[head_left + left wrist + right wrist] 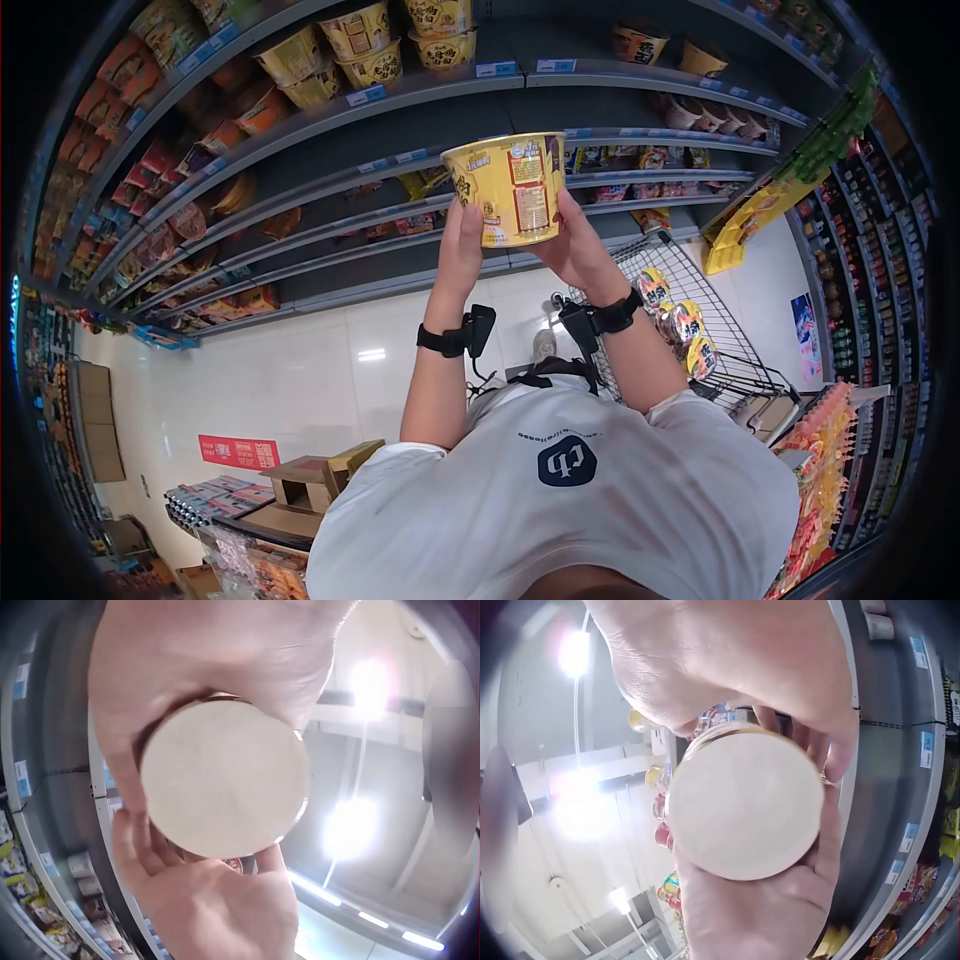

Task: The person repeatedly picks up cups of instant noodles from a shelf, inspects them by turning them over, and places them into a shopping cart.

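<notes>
While the person stood facing the store shelves, both hands held a yellow noodle cup up in front of the shelving, between the two raised forearms. The left hand gripped the cup's left side, its fingers curled around the wall, and the right hand clasped the right side in the same way, thumb and fingers wrapped round it. From the left wrist view the pale round base of the noodle cup filled the middle, with the left hand above it and the right hand below, both touching its rim. From the right wrist view the same base sat between the right hand and the left hand. Behind the cup ran grey shelves, with more yellow cups stacked on a far upper shelf. To the right stood a wire shopping cart with several packs lying in it. Cardboard boxes sat on the white floor at the near left.
</notes>
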